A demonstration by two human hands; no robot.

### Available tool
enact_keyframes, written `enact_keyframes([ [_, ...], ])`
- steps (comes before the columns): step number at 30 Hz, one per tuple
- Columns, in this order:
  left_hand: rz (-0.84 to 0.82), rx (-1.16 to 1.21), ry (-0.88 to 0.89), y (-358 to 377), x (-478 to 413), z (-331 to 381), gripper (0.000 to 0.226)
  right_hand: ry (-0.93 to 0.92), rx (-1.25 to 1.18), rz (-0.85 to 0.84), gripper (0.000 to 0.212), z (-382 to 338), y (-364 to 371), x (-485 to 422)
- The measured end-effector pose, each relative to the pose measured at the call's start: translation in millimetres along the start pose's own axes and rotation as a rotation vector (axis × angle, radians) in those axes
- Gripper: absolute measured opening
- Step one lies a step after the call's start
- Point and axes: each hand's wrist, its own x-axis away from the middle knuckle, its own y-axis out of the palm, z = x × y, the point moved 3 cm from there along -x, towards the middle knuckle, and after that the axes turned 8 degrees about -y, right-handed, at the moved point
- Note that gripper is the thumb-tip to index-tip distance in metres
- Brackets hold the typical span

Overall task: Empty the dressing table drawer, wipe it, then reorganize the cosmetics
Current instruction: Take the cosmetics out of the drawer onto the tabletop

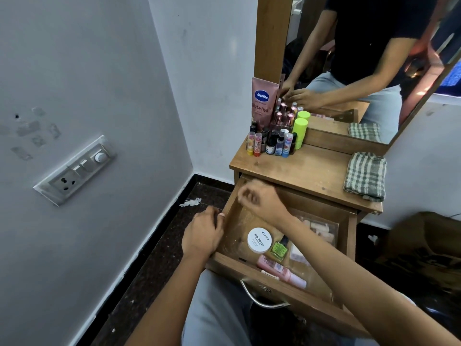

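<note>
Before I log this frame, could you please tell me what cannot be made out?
Head view:
- right hand: motion-blurred; whether it pinches anything is unclear.
- drawer: right forearm covers part of its contents.
- small bottles on the tabletop: labels too small.

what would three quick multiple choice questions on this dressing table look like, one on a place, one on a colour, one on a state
1. Where does the checked cloth lie? A on the lap; B on the table top, right side; C on the floor.
2. What colour is the nail polish bottle in the drawer? A green; B red; C blue.
3. How does the drawer stand? A shut; B pulled open; C lifted out onto the floor.
1 B, it lies folded on the wooden top by the mirror; 2 A, its glass is bright green; 3 B, its inside shows, with a white jar in it.
</note>
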Motion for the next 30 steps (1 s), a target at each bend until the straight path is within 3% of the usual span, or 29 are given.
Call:
enact_keyframes([
  [3,0.004,-0.015,0.009,-1,1,2,0.029,0.132,0.031,-0.628,0.015,0,30,39],
  [5,0.004,-0.013,0.004,-1,1,1,0.029,0.159,0.082,-0.851,0.024,0,46,57],
  [11,-0.001,-0.017,0.002,-1,2,1,0.029,0.251,0.145,-1.087,0.053,-5,53,70],
  [14,-0.004,-0.019,-0.004,-1,2,1,0.029,0.25,0.14,-1.161,0.053,-8,52,68],
  [20,0.003,-0.023,-0.002,-2,3,2,0.029,0.215,0.192,-1.178,0.04,-7,52,63],
  [23,0.002,-0.015,0.002,-3,3,2,0.03,0.261,0.071,-1.114,0.031,-9,39,57],
  [26,0.003,-0.02,0.008,-2,2,2,0.03,0.347,-0.126,-0.802,0.029,-5,15,42],
  [30,0.001,-0.022,0.001,-2,2,1,0.029,0.419,-0.186,-0.344,0.024,17,-8,33],
])
